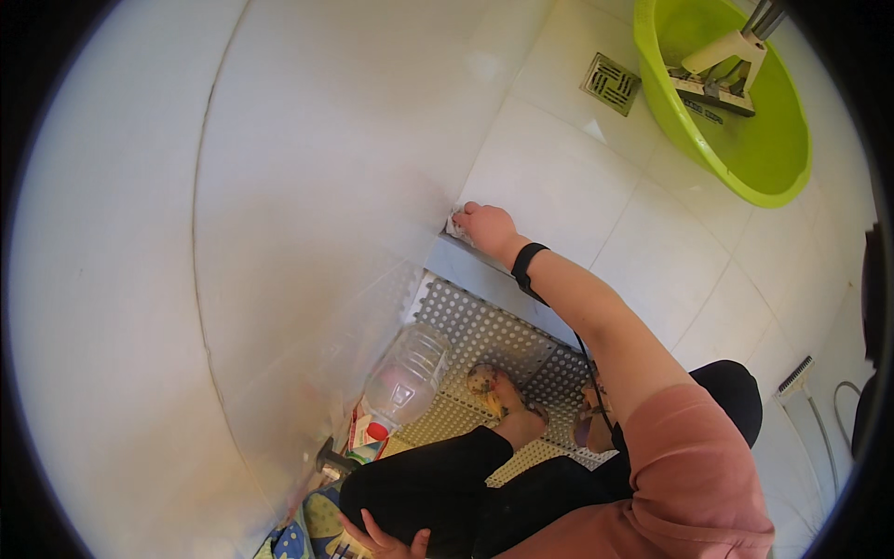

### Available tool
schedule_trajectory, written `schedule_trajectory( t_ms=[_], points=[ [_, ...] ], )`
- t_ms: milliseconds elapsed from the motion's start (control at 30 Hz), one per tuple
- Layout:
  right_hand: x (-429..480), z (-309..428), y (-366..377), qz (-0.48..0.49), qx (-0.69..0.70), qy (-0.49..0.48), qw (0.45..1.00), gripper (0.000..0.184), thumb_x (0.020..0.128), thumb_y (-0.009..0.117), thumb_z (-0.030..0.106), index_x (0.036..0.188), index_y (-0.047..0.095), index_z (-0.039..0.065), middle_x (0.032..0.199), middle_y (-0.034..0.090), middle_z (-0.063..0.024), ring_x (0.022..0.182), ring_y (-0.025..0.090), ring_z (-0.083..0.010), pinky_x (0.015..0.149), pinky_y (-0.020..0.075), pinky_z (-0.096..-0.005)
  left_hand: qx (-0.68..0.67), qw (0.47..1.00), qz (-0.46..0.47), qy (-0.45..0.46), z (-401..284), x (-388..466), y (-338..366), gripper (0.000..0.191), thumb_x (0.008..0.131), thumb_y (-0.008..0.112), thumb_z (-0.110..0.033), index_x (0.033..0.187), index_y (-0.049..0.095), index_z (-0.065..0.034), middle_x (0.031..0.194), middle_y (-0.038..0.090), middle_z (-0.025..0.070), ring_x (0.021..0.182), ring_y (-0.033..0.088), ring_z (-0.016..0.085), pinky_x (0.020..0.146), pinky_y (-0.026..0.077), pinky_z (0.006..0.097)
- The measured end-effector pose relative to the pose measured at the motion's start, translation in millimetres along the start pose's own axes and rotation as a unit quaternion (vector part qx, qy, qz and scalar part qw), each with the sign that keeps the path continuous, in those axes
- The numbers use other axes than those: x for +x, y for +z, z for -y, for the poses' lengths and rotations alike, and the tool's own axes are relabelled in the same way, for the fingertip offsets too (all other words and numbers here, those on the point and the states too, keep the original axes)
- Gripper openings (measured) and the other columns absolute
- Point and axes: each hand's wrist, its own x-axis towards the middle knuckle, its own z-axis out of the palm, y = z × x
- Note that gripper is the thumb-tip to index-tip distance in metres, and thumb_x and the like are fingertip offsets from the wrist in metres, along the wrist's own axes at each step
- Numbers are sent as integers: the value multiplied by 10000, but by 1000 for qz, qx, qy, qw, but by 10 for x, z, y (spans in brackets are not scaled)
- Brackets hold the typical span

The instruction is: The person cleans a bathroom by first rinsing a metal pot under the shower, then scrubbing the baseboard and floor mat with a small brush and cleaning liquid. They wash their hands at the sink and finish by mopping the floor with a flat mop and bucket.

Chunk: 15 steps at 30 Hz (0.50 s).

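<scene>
My right hand [489,229] presses a crumpled white tissue or cloth [457,232] into the corner where the white tiled wall [335,168] meets the floor. It sits at the end of a raised grey-blue stone threshold [482,271], and the fingers partly cover the tissue. A black band [527,265] circles that wrist. Lower down, my left hand [387,539] rests against my black-trousered knee [412,489], fingers apart and holding nothing; the frame's bottom edge cuts it off.
A green basin [768,189] holds a mop head [712,91], near a metal floor drain [611,84]. Beside my slippered feet, a clear plastic jug with a red cap [408,377] lies on the perforated grey mat [475,314]. A long-handled brush [796,377] is at right.
</scene>
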Motion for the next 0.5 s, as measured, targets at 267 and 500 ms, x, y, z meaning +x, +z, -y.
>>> schedule_trajectory(
  t_ms=[267,500],
  points=[
    [75,68,-74,73,-49,-102,991,236,808,513,123,1020,606,167,989,565,-80,887,603,-270,724,502,-387,-24,1000,-3,12,-15,-12,-8,1096,662,778,-307,1407,18,-46,1414,-104,307,1305,83,494,1031,231,505],
    [-5,-10,-133,113,-100,-128,980,234,848,452,182,1028,600,191,958,564,-106,880,597,-288,724,495,-388,7,1000,0,-5,-74,-45,58,1101,654,782,-305,1408,24,-43,1414,-94,312,1309,63,495,1037,225,503]
  ],
)
